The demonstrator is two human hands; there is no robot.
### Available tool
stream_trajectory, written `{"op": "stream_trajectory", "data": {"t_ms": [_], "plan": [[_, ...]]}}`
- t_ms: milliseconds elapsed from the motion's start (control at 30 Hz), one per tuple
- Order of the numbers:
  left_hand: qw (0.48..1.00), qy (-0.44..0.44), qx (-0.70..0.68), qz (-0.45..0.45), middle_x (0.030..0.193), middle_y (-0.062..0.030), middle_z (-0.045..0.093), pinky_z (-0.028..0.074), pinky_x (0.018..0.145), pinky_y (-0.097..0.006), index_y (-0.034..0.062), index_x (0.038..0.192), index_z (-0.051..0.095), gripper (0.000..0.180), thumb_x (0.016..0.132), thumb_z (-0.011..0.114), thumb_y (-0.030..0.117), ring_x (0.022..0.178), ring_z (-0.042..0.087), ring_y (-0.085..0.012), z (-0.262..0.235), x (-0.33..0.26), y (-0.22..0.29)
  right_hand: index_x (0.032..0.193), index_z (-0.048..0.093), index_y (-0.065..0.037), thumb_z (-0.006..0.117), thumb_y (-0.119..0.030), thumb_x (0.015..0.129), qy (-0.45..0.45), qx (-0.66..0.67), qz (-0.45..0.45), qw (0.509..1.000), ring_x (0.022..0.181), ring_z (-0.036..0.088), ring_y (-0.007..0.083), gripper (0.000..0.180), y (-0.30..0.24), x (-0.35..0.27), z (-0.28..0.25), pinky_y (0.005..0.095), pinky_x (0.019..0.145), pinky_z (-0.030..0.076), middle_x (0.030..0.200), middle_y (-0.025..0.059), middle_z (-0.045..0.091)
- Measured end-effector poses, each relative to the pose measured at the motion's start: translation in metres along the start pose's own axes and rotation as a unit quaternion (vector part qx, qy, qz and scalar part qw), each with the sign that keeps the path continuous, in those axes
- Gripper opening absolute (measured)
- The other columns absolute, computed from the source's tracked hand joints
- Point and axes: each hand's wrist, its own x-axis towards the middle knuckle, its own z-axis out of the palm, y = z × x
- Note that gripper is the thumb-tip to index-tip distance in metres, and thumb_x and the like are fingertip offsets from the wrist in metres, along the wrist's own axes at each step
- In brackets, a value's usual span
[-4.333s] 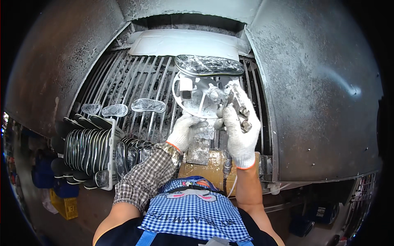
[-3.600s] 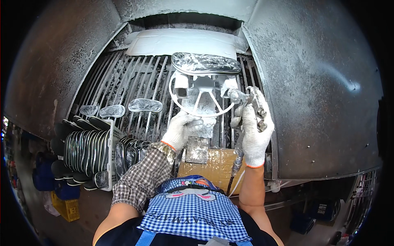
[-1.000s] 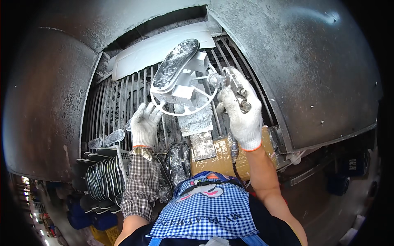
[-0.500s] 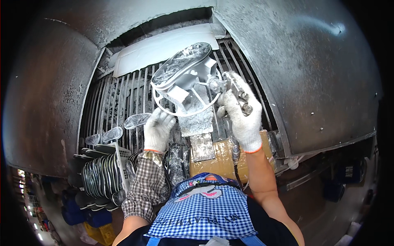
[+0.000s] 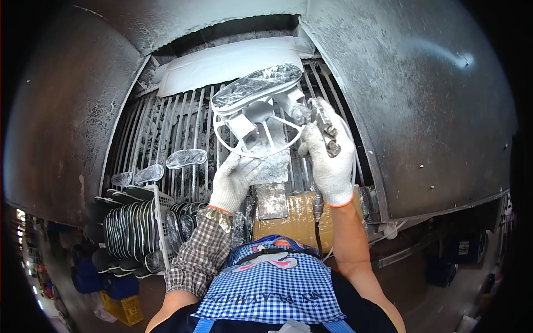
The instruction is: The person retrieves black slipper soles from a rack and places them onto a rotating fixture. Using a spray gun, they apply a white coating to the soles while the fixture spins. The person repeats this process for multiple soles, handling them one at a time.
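Note:
My right hand (image 5: 332, 161), in a white knit glove, is wrapped round a metal spray gun (image 5: 333, 131), its front end near the right side of a white spoked wheel stand (image 5: 268, 151). On top of the stand lies a shoe sole (image 5: 258, 91), its dark top covered in clear plastic film and its edge whitish. My left hand (image 5: 234, 180), gloved too, is at the stand's near rim, fingers loosely stretched out and holding nothing. Whether the fingertips touch the rim is hard to tell. A hose (image 5: 318, 206) runs down below my right hand.
Metal bars (image 5: 186, 130) form the work surface between tall metal side walls (image 5: 422, 111). Several film-wrapped soles (image 5: 187, 159) lie at left. A white basket (image 5: 162, 213) of stacked soles stands near left. A taped cardboard box (image 5: 294, 216) sits in front of me.
The wheel stand has turned, so the sole now lies more level from left to right. My left hand has shifted right along the near rim, fingers less curled. My right hand stays nearly in place.

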Motion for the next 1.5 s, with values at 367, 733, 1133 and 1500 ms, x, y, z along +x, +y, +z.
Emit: {"op": "stream_trajectory", "data": {"t_ms": [367,733,1133,1500], "plan": [[1.000,0.029,-0.004,-0.005,0.137,-0.0281,0.064,0.055,0.109,-0.051,-0.0063,0.153,0.046,0.057,0.103,0.056,0.020,0.124,0.066,-0.0402,-0.006,0.000,0.004,0.155,0.051,0.003,0.064,-0.011,0.107,-0.099,0.060,0.048,0.992,0.080,0.068,0.0074,0.052,-0.008,-0.010,0.010,0.0225,0.072,0.057,0.101,0.0066,0.075],[1.000,0.008,0.007,0.012,0.144,-0.0243,0.063,0.054,0.110,-0.049,-0.0032,0.158,0.044,0.063,0.103,0.057,0.024,0.127,0.065,-0.0382,-0.013,0.002,0.013,0.153,0.052,0.006,0.066,-0.004,0.105,-0.010,0.048,0.020,0.999,0.077,0.062,0.0052,0.052,-0.007,-0.005,-0.004,0.0221,0.068,0.052,0.106,0.0056,0.070],[0.999,-0.012,0.015,0.035,0.137,-0.0230,0.066,0.058,0.103,-0.051,-0.0015,0.153,0.049,0.058,0.104,0.058,0.027,0.120,0.068,-0.0376,-0.023,0.006,0.031,0.152,0.052,0.005,0.066,-0.009,0.106,0.035,0.010,0.009,0.999,0.073,0.062,0.0057,0.050,-0.020,-0.006,-0.031,0.0217,0.065,0.053,0.107,0.0072,0.070],[0.997,0.053,-0.005,0.060,0.142,-0.0300,0.061,0.058,0.103,-0.055,-0.0016,0.142,0.050,0.050,0.101,0.063,0.024,0.121,0.067,-0.0444,-0.033,0.012,0.043,0.155,0.049,0.004,0.062,-0.010,0.108,0.036,-0.038,0.000,0.999,0.076,0.062,0.0067,0.050,-0.044,-0.023,-0.036,0.0222,0.067,0.055,0.097,0.0061,0.069]]}}
